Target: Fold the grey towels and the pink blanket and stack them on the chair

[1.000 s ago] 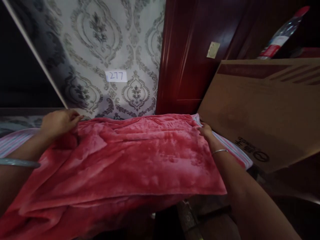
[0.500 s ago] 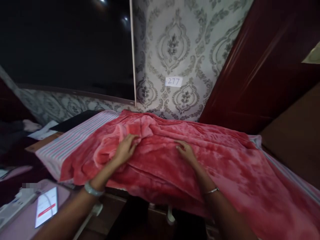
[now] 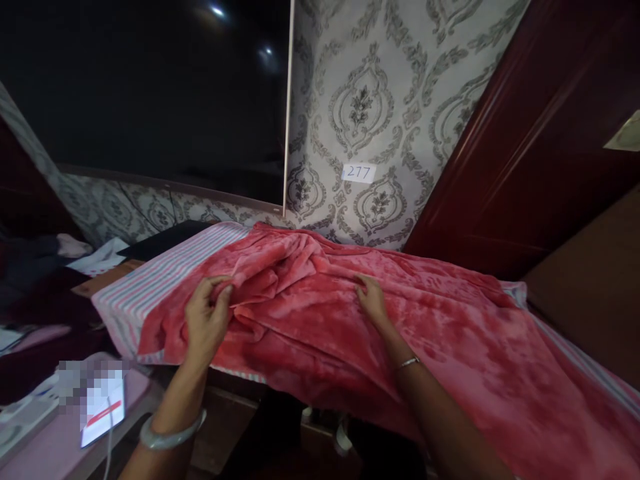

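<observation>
A red plush blanket (image 3: 320, 320) lies rumpled over a striped cloth (image 3: 173, 260), its folds bunched up toward the left. My left hand (image 3: 207, 317) is closed in a pinch on the blanket's left part, thumb against fingers, lifting some of the fabric. Further right, my right hand (image 3: 371, 300) has its curled fingers on a fold of the same blanket, and the fold looks pinched between them. The blanket spreads flatter to the right and hangs over the front edge.
A lit phone (image 3: 103, 408) with a cable rests on a pink surface at the lower left, beside a white power strip (image 3: 27, 413). Behind stand a large dark screen (image 3: 150, 93) and a patterned wall with a paper label (image 3: 359, 173). A dark red panel (image 3: 500, 167) rises at the right.
My left hand has moved left and toward me, pulling the bunched fabric with it. My right hand stays on nearly the same part of the blanket. The view has shifted slightly.
</observation>
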Motion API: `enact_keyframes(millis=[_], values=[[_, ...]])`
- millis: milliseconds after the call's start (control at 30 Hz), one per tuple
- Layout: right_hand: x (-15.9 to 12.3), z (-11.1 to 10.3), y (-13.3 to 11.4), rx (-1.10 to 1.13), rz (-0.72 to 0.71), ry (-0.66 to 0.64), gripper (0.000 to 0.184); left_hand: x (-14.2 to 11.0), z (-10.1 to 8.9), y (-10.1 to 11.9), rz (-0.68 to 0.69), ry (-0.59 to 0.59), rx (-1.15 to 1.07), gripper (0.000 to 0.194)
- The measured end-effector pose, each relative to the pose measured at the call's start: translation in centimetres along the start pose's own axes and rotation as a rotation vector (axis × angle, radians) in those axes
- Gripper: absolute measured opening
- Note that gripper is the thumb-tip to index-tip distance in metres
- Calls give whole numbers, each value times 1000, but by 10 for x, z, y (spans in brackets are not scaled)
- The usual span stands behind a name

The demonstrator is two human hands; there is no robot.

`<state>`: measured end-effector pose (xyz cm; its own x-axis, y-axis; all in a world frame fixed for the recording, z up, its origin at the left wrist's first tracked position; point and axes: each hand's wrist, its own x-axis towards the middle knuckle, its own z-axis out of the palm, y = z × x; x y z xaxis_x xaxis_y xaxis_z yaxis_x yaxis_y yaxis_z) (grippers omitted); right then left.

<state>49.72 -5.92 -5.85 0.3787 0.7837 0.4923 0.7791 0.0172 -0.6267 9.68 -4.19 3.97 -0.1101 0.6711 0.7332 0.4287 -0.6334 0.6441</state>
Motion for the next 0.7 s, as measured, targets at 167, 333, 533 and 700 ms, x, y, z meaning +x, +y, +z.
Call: enact_keyframes(millis=[167, 333, 533, 700], values=[[38, 8, -27, -292, 40, -164, 59, 36, -44, 10, 67, 199, 79, 19], [52, 21, -39, -368, 78, -228, 67, 84, -78, 7, 97, 305, 120, 28], [51, 21, -35, -399, 90, -191, 29, 129, -96, 16, 25, 285, 210, 42], [54, -22, -23, -359, 53, -5, 38, 172, -109, 23, -73, 243, 327, 43]])
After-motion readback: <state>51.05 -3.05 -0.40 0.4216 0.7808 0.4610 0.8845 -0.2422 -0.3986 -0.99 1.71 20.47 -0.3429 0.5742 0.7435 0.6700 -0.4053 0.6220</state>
